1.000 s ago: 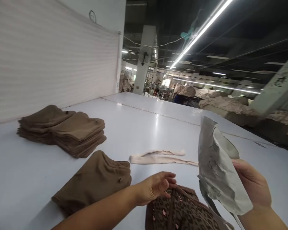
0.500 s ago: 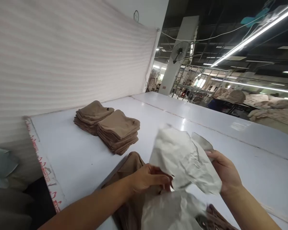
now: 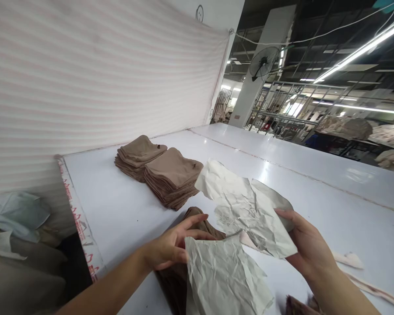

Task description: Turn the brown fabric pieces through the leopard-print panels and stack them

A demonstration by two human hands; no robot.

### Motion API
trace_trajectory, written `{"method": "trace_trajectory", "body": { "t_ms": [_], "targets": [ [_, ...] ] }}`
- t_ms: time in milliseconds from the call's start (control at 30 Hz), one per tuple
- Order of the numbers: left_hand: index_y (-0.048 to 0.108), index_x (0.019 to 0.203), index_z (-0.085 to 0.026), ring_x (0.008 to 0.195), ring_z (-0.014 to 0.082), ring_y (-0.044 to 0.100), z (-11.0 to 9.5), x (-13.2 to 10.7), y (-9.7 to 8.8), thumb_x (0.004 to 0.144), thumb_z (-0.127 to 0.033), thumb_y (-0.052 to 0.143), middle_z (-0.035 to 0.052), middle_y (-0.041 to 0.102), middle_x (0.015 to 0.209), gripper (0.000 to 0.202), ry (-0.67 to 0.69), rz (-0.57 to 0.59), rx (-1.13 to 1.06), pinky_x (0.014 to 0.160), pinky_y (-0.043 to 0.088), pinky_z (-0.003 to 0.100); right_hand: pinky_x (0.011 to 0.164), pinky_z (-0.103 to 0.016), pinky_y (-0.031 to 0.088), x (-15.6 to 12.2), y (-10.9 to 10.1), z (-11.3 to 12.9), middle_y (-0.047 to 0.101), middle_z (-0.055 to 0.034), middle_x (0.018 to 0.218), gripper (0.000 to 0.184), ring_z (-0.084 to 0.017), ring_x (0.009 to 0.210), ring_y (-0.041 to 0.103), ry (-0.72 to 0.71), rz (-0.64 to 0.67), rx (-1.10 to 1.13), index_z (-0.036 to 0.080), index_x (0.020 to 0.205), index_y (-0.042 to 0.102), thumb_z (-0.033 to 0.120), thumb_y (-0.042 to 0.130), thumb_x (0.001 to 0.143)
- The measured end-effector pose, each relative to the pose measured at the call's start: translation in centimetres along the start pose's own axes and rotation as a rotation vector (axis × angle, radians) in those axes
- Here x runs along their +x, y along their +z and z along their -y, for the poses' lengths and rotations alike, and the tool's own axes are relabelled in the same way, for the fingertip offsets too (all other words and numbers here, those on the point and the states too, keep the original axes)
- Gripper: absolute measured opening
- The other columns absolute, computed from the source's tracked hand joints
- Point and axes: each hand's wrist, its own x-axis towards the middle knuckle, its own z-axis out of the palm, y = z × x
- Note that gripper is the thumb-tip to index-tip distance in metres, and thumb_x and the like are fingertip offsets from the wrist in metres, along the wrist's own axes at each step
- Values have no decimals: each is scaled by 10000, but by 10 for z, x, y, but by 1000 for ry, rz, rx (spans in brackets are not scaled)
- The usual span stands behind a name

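My right hand [image 3: 307, 243] grips the right edge of a crumpled white paper sheet [image 3: 239, 203], held up over the table. A second crumpled paper sheet [image 3: 226, 275] hangs lower and nearer; whether the two sheets are joined is unclear. My left hand [image 3: 172, 245] has its thumb at this lower sheet's upper left corner and some fingers behind it, while the index finger stretches out. Beneath my left hand lies brown fabric [image 3: 175, 284], partly covered by the paper. Just beyond are two neat stacks of brown cut fabric, the nearer stack [image 3: 174, 175] and the farther stack [image 3: 139, 155].
The white table [image 3: 118, 227] has red markings along its left edge. Pale fabric strips [image 3: 371, 284] lie at the right, and dark brown scraps [image 3: 302, 306] sit near the front. A striped cloth [image 3: 101, 78] hangs behind. Bags [image 3: 18, 214] are beside the table on the left.
My left hand has shifted left to the lower sheet's corner, its fingers spreading more. The upper sheet has flattened out and shows its face. The view has swung slightly left.
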Motion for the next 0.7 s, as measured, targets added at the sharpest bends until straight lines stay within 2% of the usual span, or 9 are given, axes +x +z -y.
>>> {"method": "trace_trajectory", "body": {
  "t_ms": [133,200,300,400,500,633,700],
  "targets": [
    [233,1394,-291,1041,194,536,6,-19,-1,674,-212,732,127,465,1266,879,-4,-28,-26,808,403,272,585,-309,597,-8,-7,-12,723,-41,752,185,-254,683,689,138,-65,61,194,834,659,188,685,651],
    [228,1386,-335,1009,161,527,9,-26,2,688,-185,700,105,434,1281,856,10,-12,47,758,403,232,570,-298,598,-12,-10,-20,720,-35,730,186,-247,668,688,179,-82,84,194,829,653,178,693,648],
    [266,1363,-375,1077,176,483,10,-32,12,718,-153,638,80,376,1318,777,-33,-12,297,788,418,249,556,-296,598,-17,-13,-30,714,-24,698,183,-242,647,686,227,-86,111,192,820,647,171,697,645],
    [355,1324,-376,1042,168,512,8,-32,28,762,-95,535,65,410,1281,653,-55,-88,727,788,446,261,537,-303,598,-19,-13,-37,704,-17,658,169,-243,622,683,265,-86,120,191,788,643,166,703,631],
    [408,1303,-367,1016,197,541,10,-27,41,764,-138,551,72,390,1317,603,-37,-92,1141,843,464,319,523,-298,594,-19,-11,-40,692,-17,621,145,-247,619,682,270,-85,118,195,729,636,163,710,609],
    [214,1408,-353,1188,374,426,30,-21,45,657,-338,735,156,210,1451,914,17,41,1498,939,396,527,537,-294,593,-17,-10,-42,690,-13,621,121,-250,642,686,253,-79,114,218,699,626,166,698,616],
    [155,1425,-344,1195,410,412,43,-19,44,673,-314,732,194,190,1457,948,63,14,1646,913,391,573,546,-301,595,-16,-11,-44,697,-11,641,117,-249,643,687,258,-82,117,224,706,628,163,686,625]
  ]
}}
